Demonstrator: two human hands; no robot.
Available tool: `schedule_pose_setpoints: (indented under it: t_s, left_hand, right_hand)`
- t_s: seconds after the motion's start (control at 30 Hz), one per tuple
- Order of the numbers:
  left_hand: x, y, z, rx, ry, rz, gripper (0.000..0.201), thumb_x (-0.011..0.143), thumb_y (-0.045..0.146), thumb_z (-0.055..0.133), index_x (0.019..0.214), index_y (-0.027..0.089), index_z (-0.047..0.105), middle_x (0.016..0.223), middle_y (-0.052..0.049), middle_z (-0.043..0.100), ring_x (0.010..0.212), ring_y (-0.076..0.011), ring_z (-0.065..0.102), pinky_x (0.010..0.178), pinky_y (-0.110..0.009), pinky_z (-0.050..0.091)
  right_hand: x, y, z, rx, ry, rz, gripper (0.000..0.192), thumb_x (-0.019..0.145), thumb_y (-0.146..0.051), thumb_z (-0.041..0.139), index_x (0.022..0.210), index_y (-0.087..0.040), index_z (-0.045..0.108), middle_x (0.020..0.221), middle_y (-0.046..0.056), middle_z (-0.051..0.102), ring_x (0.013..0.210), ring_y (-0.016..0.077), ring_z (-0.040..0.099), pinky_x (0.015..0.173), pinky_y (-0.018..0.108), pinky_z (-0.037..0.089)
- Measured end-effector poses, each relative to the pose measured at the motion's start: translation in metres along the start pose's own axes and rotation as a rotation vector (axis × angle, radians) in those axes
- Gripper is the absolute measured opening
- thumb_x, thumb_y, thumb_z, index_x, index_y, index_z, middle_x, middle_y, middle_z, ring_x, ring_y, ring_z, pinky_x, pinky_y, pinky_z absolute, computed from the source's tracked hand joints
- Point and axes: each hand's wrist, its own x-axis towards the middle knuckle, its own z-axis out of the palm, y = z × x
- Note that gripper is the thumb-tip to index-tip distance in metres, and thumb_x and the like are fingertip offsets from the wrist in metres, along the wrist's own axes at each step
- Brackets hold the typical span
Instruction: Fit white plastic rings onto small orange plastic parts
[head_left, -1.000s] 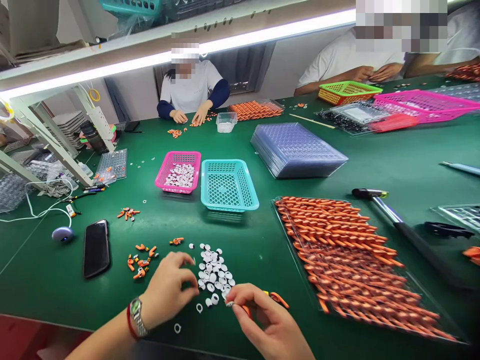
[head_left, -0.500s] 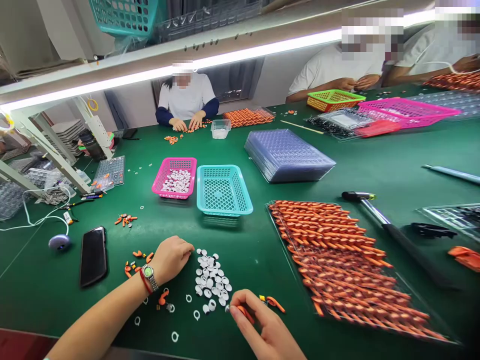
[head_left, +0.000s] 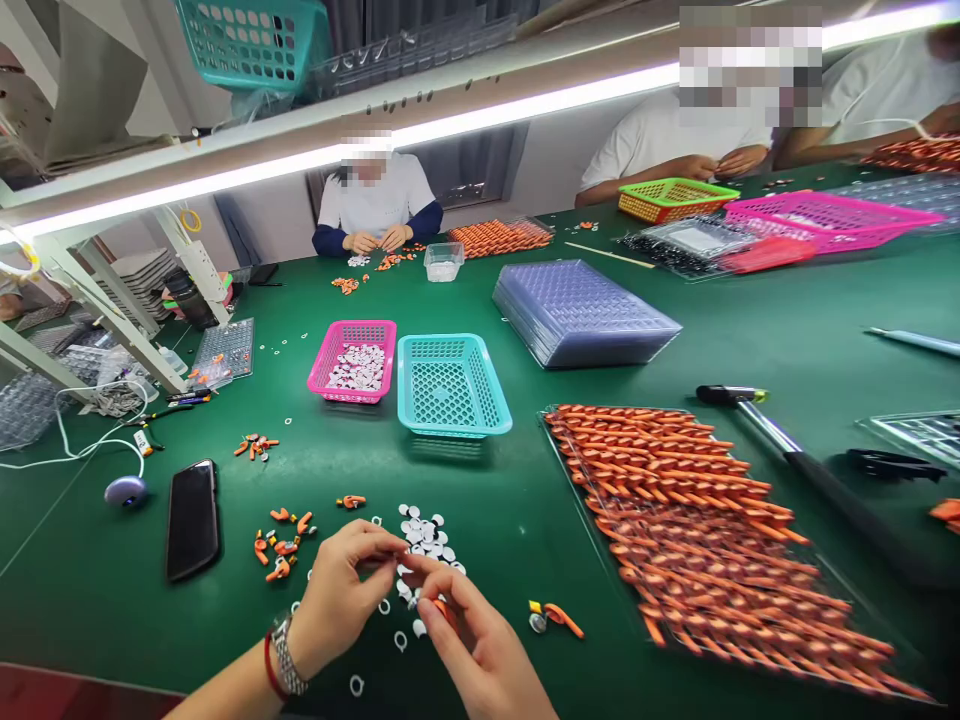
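My left hand (head_left: 349,583), with a metal watch and a red band at the wrist, has its thumb and fingertips pinched together. Whatever they grip is too small to make out. Right against it, my right hand (head_left: 476,625) is closed around a small orange part (head_left: 446,612), mostly covered by the fingers. Behind the fingertips lies a pile of white round caps (head_left: 427,535), partly hidden. Loose white rings (head_left: 356,686) lie nearer me. Orange clip-like parts (head_left: 285,547) are scattered left of my left hand, and another orange piece (head_left: 562,618) lies right of my right hand.
A pink basket (head_left: 313,375) holds white pieces beside a turquoise basket (head_left: 499,420). On the right are a clear tray of orange parts (head_left: 675,520) and a hammer (head_left: 802,470). A phone (head_left: 193,520) lies left. Stacked clear trays (head_left: 585,310) stand farther back; co-workers sit opposite.
My left hand has come back from the far side of the caps to meet my right hand, which has shifted left. An orange part shows where my left hand was.
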Motion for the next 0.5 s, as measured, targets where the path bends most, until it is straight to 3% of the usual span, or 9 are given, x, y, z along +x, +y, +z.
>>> schedule_pose_setpoints:
  t_s: [0.2,0.37,0.5]
  left_hand:
    - [-0.014,0.001,0.003,-0.23,0.01,-0.13,0.02,0.08,0.013,0.067,0.096,0.018,0.078,0.083,-0.007,0.073,0.075,-0.0193,0.069,0.067,-0.026,0.054]
    - [-0.02,0.004,0.004,-0.386,-0.043,-0.215,0.013,0.075,0.014,0.073,0.084,0.02,0.081,0.08,-0.005,0.077,0.073,-0.0185,0.069,0.067,-0.024,0.053]
    - [-0.03,0.007,0.011,-0.629,-0.035,-0.39,0.017,0.066,0.025,0.084,0.082,0.019,0.08,0.075,-0.004,0.077,0.068,-0.0169,0.069,0.063,-0.021,0.054]
  right_hand:
    - [-0.015,0.001,-0.002,-0.048,0.001,-0.052,0.027,0.095,-0.046,0.048,0.083,-0.024,0.058,0.121,0.012,0.065,0.11,0.0252,0.06,0.085,0.03,0.049]
    - [-0.022,-0.002,-0.006,-0.13,-0.007,-0.103,0.026,0.096,-0.042,0.045,0.082,-0.025,0.057,0.112,0.009,0.067,0.086,0.0209,0.062,0.075,0.028,0.048]
    - [-0.019,-0.012,-0.012,-0.203,-0.012,-0.059,0.024,0.096,-0.04,0.044,0.082,-0.024,0.056,0.08,0.001,0.06,0.07,0.0182,0.054,0.066,0.027,0.045]
